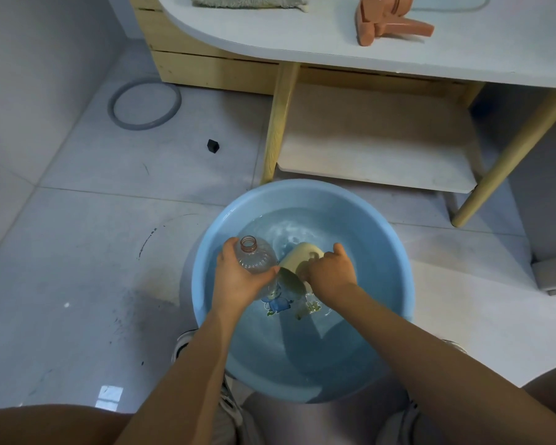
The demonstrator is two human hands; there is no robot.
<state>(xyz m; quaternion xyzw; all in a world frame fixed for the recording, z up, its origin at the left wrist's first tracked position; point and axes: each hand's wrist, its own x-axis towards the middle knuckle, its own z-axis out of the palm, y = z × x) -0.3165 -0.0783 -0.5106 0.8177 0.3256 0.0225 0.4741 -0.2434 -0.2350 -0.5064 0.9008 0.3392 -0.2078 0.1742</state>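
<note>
Left hand (238, 277): fingers and thumb curled round the shoulder of a clear plastic bottle (257, 256), gripping it from the left side. No cap on it. The open mouth points far and up; the body slants down and near-right, its base seemingly under the water, though glare blurs that end. Long axis runs from far-left to near-right.

Right hand (331, 274): fingers curled over a yellow sponge (299, 256), thumb raised on the far side. The sponge sits just right of the bottle and touches its side wall, at about mid-body.

Key relation: the sponge lies directly right of the bottle, and the right hand is the one on it. Judgement: the work is scrubbing the bottle's outside, so the next stroke would likely run along that slanted axis while the left hand steadies or turns the bottle.

Both are over a light blue basin (395, 268) part-filled with water (302, 226), with a cartoon print (278, 305) on its bottom. The basin stands on a tiled floor (77, 252).

Far side: a wooden-legged table with a white surface (302, 36) carrying an orange plastic tool (389, 24) and a cloth (247, 1); a lower shelf (376, 155) beneath. Far left on the floor are a grey ring (142, 126) and a small black cube (213, 146).
</note>
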